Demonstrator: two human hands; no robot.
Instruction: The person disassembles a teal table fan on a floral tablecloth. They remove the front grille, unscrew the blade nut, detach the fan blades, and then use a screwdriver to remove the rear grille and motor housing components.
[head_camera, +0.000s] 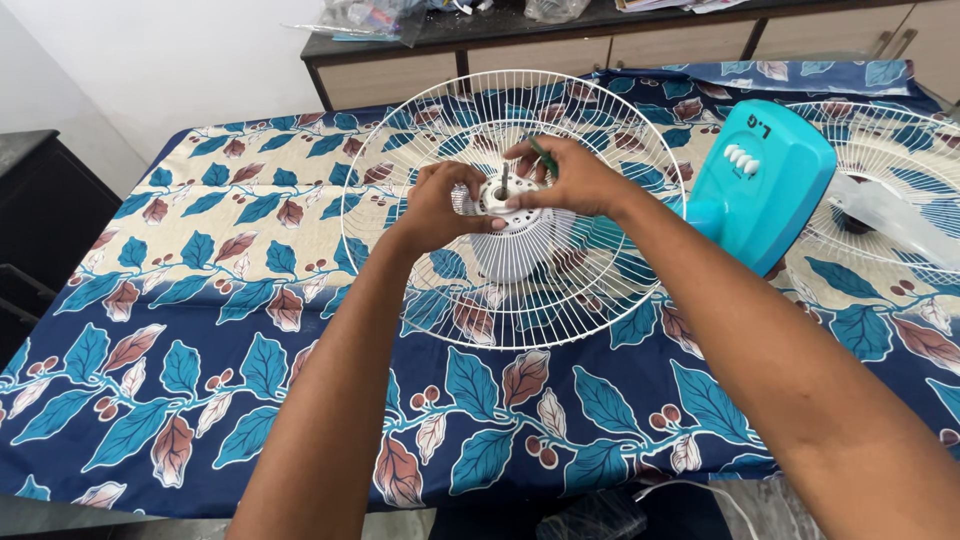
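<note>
A white wire fan guard (400, 190) lies flat on the leaf-patterned cloth, with a white motor housing (515, 245) under its hub and a thin shaft (505, 180) sticking up from the centre. My left hand (440, 205) grips the left side of the hub. My right hand (565, 180) rests on the hub's right side and pinches a slim green-handled tool (543, 155), probably a screwdriver. Its tip is hidden by my fingers.
A turquoise fan base (765, 185) with white buttons stands right of the guard. A second wire guard (900, 150) with a clear blade (890, 215) lies at far right. A cluttered cabinet (480, 50) is behind the table; a dark unit (40, 210) is at left.
</note>
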